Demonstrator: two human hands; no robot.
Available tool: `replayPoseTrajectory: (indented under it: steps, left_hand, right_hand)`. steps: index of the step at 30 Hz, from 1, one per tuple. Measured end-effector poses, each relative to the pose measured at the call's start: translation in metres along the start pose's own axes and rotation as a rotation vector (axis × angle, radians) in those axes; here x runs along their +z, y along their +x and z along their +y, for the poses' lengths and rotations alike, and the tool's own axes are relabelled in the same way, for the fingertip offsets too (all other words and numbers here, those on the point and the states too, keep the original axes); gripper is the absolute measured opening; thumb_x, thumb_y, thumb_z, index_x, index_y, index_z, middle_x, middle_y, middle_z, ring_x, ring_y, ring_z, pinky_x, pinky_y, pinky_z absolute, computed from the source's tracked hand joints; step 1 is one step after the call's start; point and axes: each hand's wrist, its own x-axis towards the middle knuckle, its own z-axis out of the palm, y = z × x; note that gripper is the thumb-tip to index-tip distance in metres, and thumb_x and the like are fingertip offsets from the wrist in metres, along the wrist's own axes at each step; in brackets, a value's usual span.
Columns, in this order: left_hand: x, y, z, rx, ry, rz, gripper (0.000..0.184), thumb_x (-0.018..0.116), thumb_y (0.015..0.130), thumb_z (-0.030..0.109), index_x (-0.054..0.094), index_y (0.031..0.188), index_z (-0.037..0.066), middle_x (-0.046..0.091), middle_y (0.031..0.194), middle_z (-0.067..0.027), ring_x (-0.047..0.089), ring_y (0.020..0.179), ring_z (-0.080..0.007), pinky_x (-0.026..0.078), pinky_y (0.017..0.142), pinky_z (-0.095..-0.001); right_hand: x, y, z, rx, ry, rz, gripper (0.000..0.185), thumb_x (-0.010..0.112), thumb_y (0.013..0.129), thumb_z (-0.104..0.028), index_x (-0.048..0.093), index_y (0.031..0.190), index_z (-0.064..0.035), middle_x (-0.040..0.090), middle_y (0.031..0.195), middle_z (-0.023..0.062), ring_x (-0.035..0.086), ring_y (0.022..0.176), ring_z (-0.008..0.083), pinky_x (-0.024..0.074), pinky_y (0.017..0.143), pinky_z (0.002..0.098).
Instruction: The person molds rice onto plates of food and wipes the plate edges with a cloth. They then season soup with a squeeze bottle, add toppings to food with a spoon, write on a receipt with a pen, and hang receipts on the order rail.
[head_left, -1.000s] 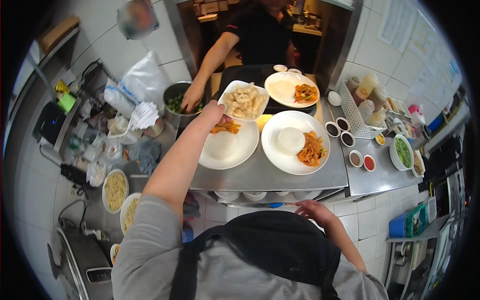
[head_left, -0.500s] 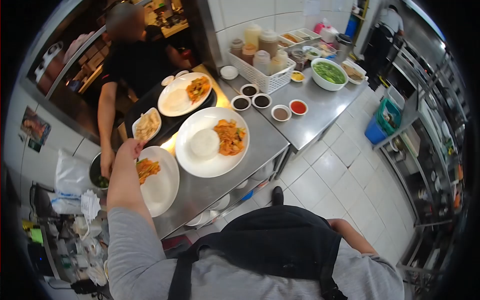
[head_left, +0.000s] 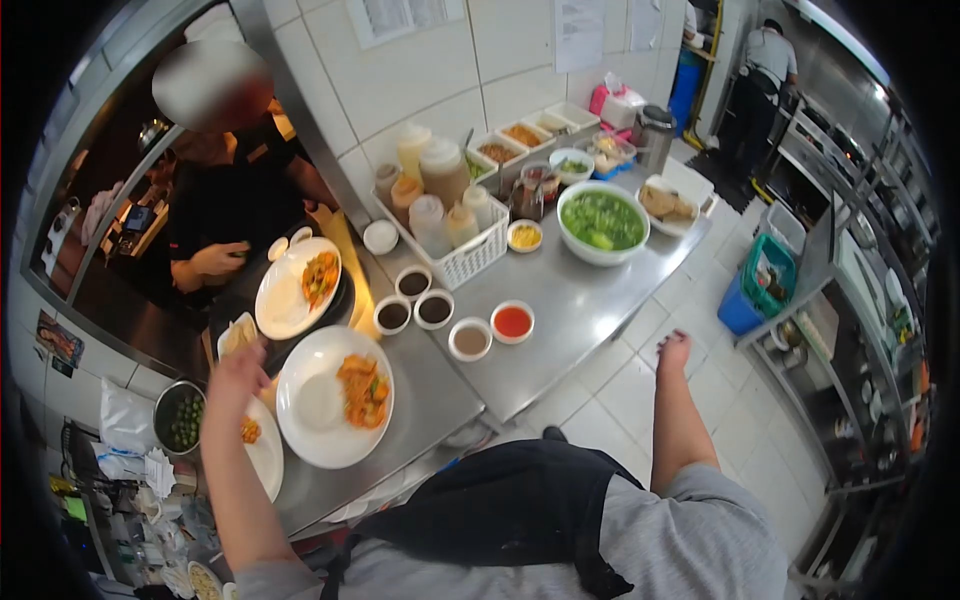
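Observation:
My left hand point(head_left: 236, 378) is lifted over the counter, slightly blurred, fingers apart and nothing visible in it. It partly covers a small white dish of pale food point(head_left: 238, 335) and a white plate point(head_left: 264, 465) with orange stir-fried food. Just right of it lies a large white plate point(head_left: 312, 440) with a mound of white rice point(head_left: 318, 402) and orange stir-fry point(head_left: 364, 392). My right hand point(head_left: 675, 350) hangs over the tiled floor, fingers loosely bent and apart, empty. Beyond the counter, a co-worker's hand point(head_left: 220, 260) holds a small green thing near an oval plate point(head_left: 270, 318) of rice and stir-fry.
A metal pot point(head_left: 160, 428) of small green fruits stands at left. Along the counter are sauce cups point(head_left: 470, 340), a white basket point(head_left: 470, 262) of squeeze bottles, and a bowl of green leaves point(head_left: 603, 222). A blue bin point(head_left: 742, 302) and shelves are at right.
My left hand has come away from the small dish. My right hand has swung out from beside my body. The co-worker's hand has left the pot with a small green thing. My view has shifted.

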Motion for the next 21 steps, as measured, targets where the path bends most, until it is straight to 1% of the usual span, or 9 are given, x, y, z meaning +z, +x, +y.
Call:
replayPoseTrajectory:
  steps: [2, 4, 6, 8, 10, 11, 14, 15, 21]
  left_hand:
    - [0.042, -0.039, 0.029, 0.076, -0.244, -0.198, 0.034, 0.051, 0.090, 0.026, 0.058, 0.116, 0.006, 0.058, 0.064, -0.0011, 0.047, 0.052, -0.0078, 0.041, 0.052, -0.0222]
    - [0.082, -0.076, 0.070, 0.098, -0.433, -0.397, 0.032, 0.051, 0.090, 0.020, 0.057, 0.118, 0.005, 0.060, 0.075, -0.0002, 0.054, 0.066, -0.0081, 0.044, 0.060, -0.0218]
    - [0.117, -0.090, 0.089, 0.019, -0.427, -0.583, 0.036, 0.051, 0.092, 0.024, 0.050, 0.125, 0.009, 0.061, 0.088, -0.0003, 0.058, 0.079, -0.0091, 0.047, 0.070, -0.0239]
    - [0.144, -0.094, 0.103, 0.078, -0.269, -0.654, 0.038, 0.051, 0.092, 0.019, 0.048, 0.129, 0.011, 0.063, 0.094, -0.0037, 0.058, 0.085, -0.0101, 0.047, 0.077, -0.0257]
    - [0.150, -0.103, 0.118, 0.193, -0.057, -0.615, 0.041, 0.050, 0.091, 0.030, 0.048, 0.128, 0.011, 0.063, 0.094, -0.0071, 0.060, 0.089, -0.0152, 0.046, 0.078, -0.0282]
    - [0.144, -0.107, 0.121, 0.147, -0.093, -0.500, 0.041, 0.050, 0.091, 0.030, 0.048, 0.128, 0.011, 0.063, 0.094, -0.0071, 0.060, 0.089, -0.0152, 0.046, 0.078, -0.0282]
    - [0.133, -0.119, 0.111, 0.156, 0.040, -0.587, 0.042, 0.049, 0.091, 0.033, 0.048, 0.127, 0.013, 0.063, 0.091, -0.0072, 0.059, 0.082, -0.0198, 0.046, 0.074, -0.0311]
    - [0.132, -0.123, 0.098, 0.164, 0.026, -0.500, 0.043, 0.050, 0.091, 0.034, 0.048, 0.127, 0.011, 0.063, 0.089, -0.0078, 0.059, 0.080, -0.0206, 0.046, 0.072, -0.0319]
    - [0.099, -0.156, 0.046, 0.007, -0.012, -0.278, 0.044, 0.050, 0.090, 0.032, 0.047, 0.128, 0.010, 0.063, 0.093, -0.0090, 0.060, 0.083, -0.0203, 0.046, 0.075, -0.0318]
  right_hand:
    - [0.019, 0.054, -0.067, -0.187, 0.342, -0.008, 0.032, 0.045, 0.090, -0.029, 0.047, 0.108, -0.0028, 0.056, 0.074, 0.0121, 0.055, 0.052, 0.0206, 0.0453, 0.043, 0.0316]
    - [0.037, 0.079, -0.139, -0.167, 0.474, -0.082, 0.039, 0.043, 0.092, -0.039, 0.047, 0.110, -0.0040, 0.056, 0.077, 0.0136, 0.055, 0.053, 0.0209, 0.0468, 0.045, 0.0319]
    - [0.058, 0.113, -0.175, 0.273, 0.523, -0.339, 0.046, 0.040, 0.092, -0.044, 0.046, 0.114, -0.0040, 0.057, 0.078, 0.0144, 0.055, 0.054, 0.0220, 0.0483, 0.047, 0.0322]
    - [0.076, 0.127, -0.180, 0.195, 0.471, -0.668, 0.049, 0.044, 0.090, -0.046, 0.047, 0.116, -0.0049, 0.060, 0.087, 0.0131, 0.059, 0.063, 0.0242, 0.0512, 0.053, 0.0339]
    - [0.099, 0.101, -0.201, 0.201, 0.833, -0.819, 0.034, 0.049, 0.089, -0.035, 0.053, 0.108, -0.0073, 0.060, 0.096, 0.0062, 0.059, 0.076, 0.0182, 0.0493, 0.057, 0.0295]
    - [0.090, 0.111, -0.196, 0.212, 0.660, -0.744, 0.030, 0.048, 0.088, -0.032, 0.055, 0.105, -0.0080, 0.060, 0.093, 0.0060, 0.058, 0.072, 0.0178, 0.0487, 0.057, 0.0287]
    - [0.103, 0.171, -0.165, 0.310, 0.486, -0.477, 0.029, 0.047, 0.088, -0.030, 0.053, 0.104, -0.0076, 0.057, 0.084, 0.0062, 0.051, 0.060, 0.0154, 0.0411, 0.050, 0.0254]
    - [0.100, 0.203, -0.155, 0.275, 0.426, -0.590, 0.032, 0.048, 0.082, -0.023, 0.051, 0.108, -0.0058, 0.058, 0.085, 0.0073, 0.054, 0.058, 0.0180, 0.0449, 0.049, 0.0301]
    - [0.024, 0.095, -0.313, -0.099, 0.122, -0.502, 0.038, 0.048, 0.086, -0.030, 0.053, 0.109, -0.0006, 0.059, 0.081, 0.0093, 0.056, 0.065, 0.0225, 0.0474, 0.054, 0.0344]
